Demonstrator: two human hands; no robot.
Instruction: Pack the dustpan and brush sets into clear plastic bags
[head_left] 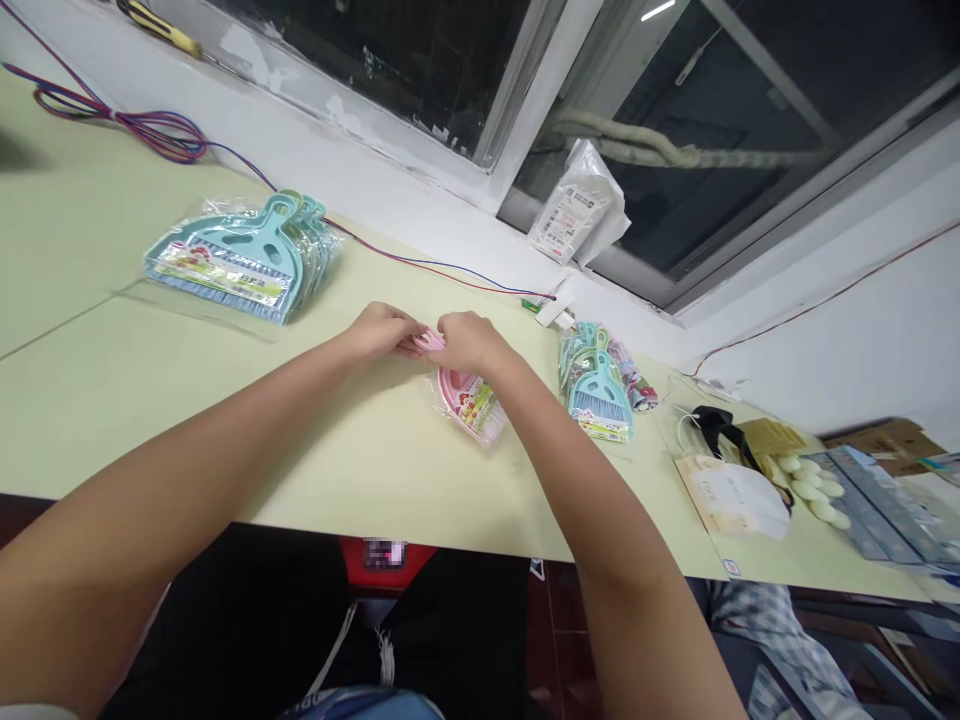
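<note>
A small pink dustpan-and-brush set [474, 402] in clear plastic wrap lies on the pale yellow table [360, 450], its handle pointing away from me. My left hand [384, 332] pinches the handle end from the left. From the right, my right hand [472, 345] closes over the handle's base and hides part of it. To the left is a stack of wrapped blue dustpan sets [232, 260], with green ones partly showing behind. Right of my forearm sits another pile of wrapped dustpan sets [600, 390], blue and green.
A bundle of red and blue wire [161, 135] runs along the wall edge. On the sill stand a screwdriver [169, 28] and a white packet [577, 205]. A paper bag [731, 495] and a grey-blue box [874, 500] lie at right. Below, a person's checked sleeve [772, 630] shows.
</note>
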